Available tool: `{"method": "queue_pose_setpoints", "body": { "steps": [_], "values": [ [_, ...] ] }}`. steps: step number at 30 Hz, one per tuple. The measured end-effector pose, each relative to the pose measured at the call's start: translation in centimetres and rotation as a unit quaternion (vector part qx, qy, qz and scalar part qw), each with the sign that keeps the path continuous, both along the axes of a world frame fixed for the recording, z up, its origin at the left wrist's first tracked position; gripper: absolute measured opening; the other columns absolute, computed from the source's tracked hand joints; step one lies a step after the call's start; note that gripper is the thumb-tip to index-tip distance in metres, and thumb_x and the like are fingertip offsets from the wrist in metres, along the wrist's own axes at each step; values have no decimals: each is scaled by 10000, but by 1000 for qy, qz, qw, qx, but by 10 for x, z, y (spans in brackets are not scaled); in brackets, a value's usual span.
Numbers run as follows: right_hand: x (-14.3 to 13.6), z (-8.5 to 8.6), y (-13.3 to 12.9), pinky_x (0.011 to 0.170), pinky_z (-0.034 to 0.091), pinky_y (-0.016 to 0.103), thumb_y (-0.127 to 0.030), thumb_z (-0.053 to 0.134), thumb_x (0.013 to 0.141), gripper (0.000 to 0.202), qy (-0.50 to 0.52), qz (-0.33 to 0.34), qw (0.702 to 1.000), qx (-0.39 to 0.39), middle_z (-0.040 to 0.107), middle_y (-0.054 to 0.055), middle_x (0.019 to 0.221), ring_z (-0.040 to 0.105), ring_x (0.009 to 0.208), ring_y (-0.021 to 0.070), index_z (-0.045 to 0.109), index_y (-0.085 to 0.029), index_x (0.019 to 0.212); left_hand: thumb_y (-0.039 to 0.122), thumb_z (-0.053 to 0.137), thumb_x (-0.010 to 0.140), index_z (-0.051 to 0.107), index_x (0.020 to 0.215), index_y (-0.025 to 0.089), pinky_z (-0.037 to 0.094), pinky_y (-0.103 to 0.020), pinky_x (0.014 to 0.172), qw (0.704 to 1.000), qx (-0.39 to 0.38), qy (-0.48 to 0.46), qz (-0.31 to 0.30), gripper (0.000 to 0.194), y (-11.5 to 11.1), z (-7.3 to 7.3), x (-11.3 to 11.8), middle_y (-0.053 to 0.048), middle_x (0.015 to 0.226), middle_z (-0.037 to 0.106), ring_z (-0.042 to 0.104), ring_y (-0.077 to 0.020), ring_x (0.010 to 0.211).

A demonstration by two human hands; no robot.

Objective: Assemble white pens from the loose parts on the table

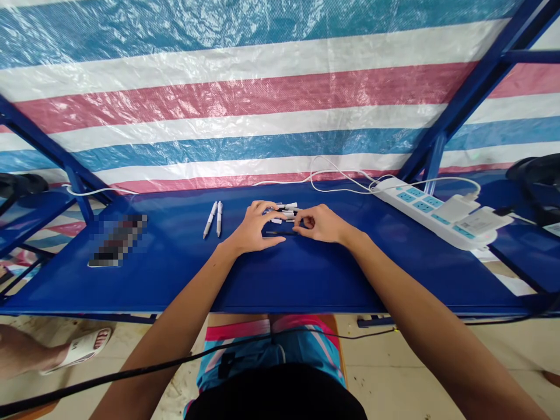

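My left hand rests at the middle of the blue table, thumb and fingers spread around the left end of a thin dark rod. From the right, my right hand pinches at that rod's right end, thumb and index finger together. Several white and black pen parts lie just behind the rod, partly hidden by my fingers. Left of my left hand, two white pens lie side by side, slightly angled to each other.
A white power strip with plugged-in chargers lies at the right, its white cable looping along the back edge. A blurred-out phone-like object is at the left. Blue frame posts stand at both sides. A person's foot in a sandal shows below left.
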State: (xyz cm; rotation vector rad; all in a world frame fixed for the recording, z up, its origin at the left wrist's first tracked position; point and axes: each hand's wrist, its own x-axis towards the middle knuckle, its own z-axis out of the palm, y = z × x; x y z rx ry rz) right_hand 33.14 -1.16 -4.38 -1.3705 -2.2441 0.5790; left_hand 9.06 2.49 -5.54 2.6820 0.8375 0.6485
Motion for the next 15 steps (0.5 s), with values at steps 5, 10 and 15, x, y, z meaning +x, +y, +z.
{"method": "queue_pose_setpoints", "body": {
  "steps": [5, 10, 15],
  "values": [
    [-3, 7, -4, 608, 300, 267, -308, 722, 812, 116, -40, 13, 998, -36, 543, -39, 604, 460, 549, 119, 710, -200, 772, 679, 697, 848, 664, 1328, 284, 327, -590, 1173, 999, -32, 25, 24, 623, 3, -1, -4, -128, 1431, 545, 420, -366, 1343],
    [-5, 8, -4, 614, 305, 255, -238, 708, 832, 50, -62, 4, 997, -37, 543, -42, 608, 473, 553, 116, 718, -199, 802, 762, 659, 834, 679, 1301, 297, 311, -592, 1191, 998, -48, 14, 43, 660, 6, -1, -7, -115, 1412, 555, 426, -359, 1340],
    [-5, 4, -2, 609, 288, 259, -232, 699, 853, 50, -58, -6, 998, -26, 539, -42, 612, 458, 558, 117, 730, -203, 828, 767, 743, 754, 661, 1339, 313, 292, -594, 1211, 998, -60, 17, 33, 745, 7, -1, -11, -117, 1416, 542, 429, -370, 1353]
  ]
}}
